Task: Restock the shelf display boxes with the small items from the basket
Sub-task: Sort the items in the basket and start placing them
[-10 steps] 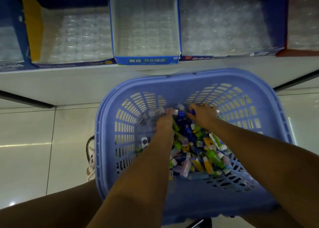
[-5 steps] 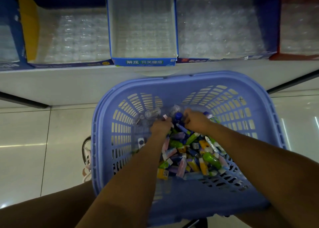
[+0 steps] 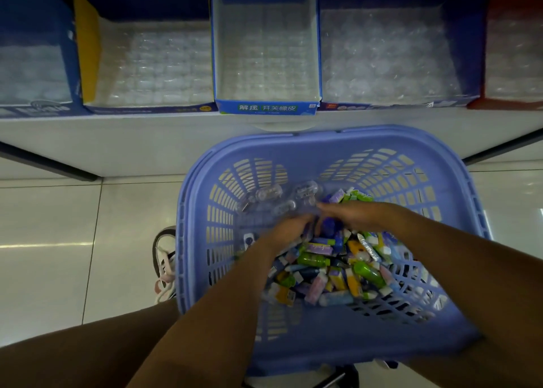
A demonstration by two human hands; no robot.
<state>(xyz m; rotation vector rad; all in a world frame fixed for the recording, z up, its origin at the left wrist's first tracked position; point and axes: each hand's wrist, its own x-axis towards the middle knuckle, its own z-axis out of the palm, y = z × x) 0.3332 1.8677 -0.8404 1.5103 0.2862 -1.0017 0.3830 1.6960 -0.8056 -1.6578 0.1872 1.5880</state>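
By the look of it, you had hardly started: the boxes (image 3: 266,108) beyond your hands showed only clear liners, no coloured items. The items (image 3: 323,267) lay heaped in the basket (image 3: 323,140), under and just behind your hands. Your left hand (image 3: 289,229) and right hand (image 3: 357,217) met over the pile, fingertips almost touching. Blur hid whether either pinched anything.
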